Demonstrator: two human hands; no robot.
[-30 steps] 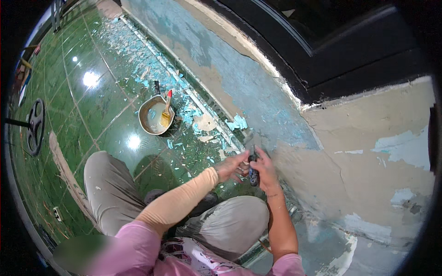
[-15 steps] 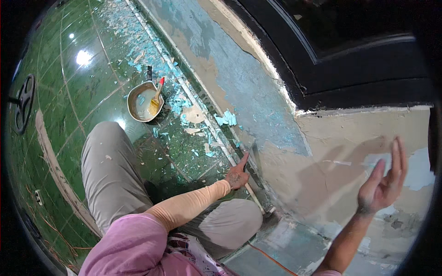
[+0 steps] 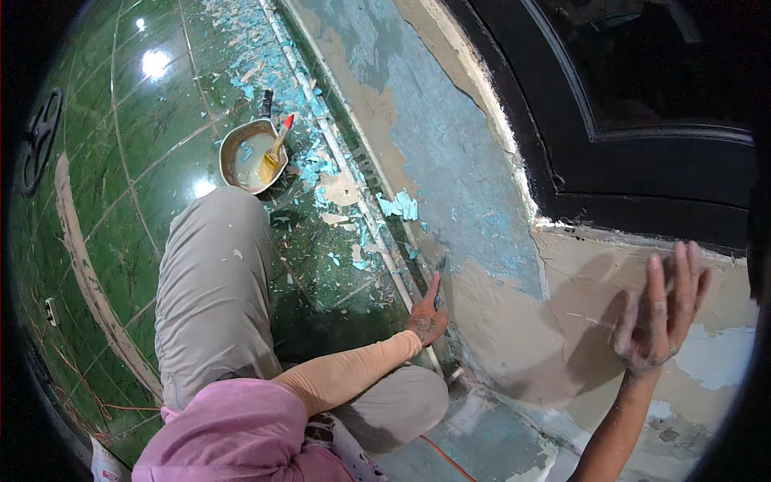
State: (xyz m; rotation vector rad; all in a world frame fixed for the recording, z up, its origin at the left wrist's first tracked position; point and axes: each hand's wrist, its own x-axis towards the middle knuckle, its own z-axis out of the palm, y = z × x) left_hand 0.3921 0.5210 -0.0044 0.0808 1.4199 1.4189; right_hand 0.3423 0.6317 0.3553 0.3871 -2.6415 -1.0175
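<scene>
My left hand (image 3: 426, 319), at the end of a peach undersleeve, is closed around a scraper. Its narrow grey blade (image 3: 442, 263) shows just beyond my index finger, which lies along it, and meets the foot of the wall; the handle is mostly hidden in the palm. My right hand (image 3: 660, 317) is raised at the right, in front of the beige part of the wall (image 3: 514, 337). Its fingers are spread, with nothing in them, and look dusty. Peeling blue-grey paint (image 3: 450, 145) covers the wall ahead of the scraper.
On the green tiled floor (image 3: 161, 161) stands a metal saucepan (image 3: 227, 157) with a red-tipped paintbrush (image 3: 277, 149) in it. Turquoise paint flakes (image 3: 399, 206) lie along a pale pipe (image 3: 341, 157) by the wall. A black door frame (image 3: 562, 169) is at upper right.
My right hand has turned, its fingers spreading wider apart. My left hand keeps its grip on the scraper low at the wall. The whole view has shifted slightly.
</scene>
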